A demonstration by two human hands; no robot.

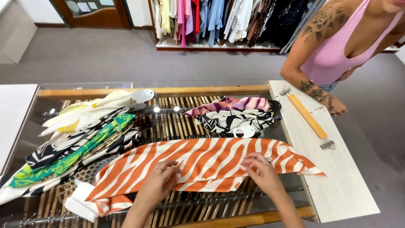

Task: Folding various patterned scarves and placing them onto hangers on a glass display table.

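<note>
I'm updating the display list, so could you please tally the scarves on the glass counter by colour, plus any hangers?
Orange and white striped scarf: 1
Pink and purple striped scarf: 1
Black and white scarf: 1
Green patterned scarf: 1
Cream and yellow scarf: 1
Wooden clip hanger: 1
Total: 6

Bare glass [177,126] lies open between the left scarf pile [80,139] and the folded scarves [232,116] behind; a wooden clip hanger [307,117] and another person's forearm [314,90] crowd the right ledge.

A wooden clip hanger [309,118] lies on the white counter [346,185], beside folded patterned scarves [232,116].
</note>
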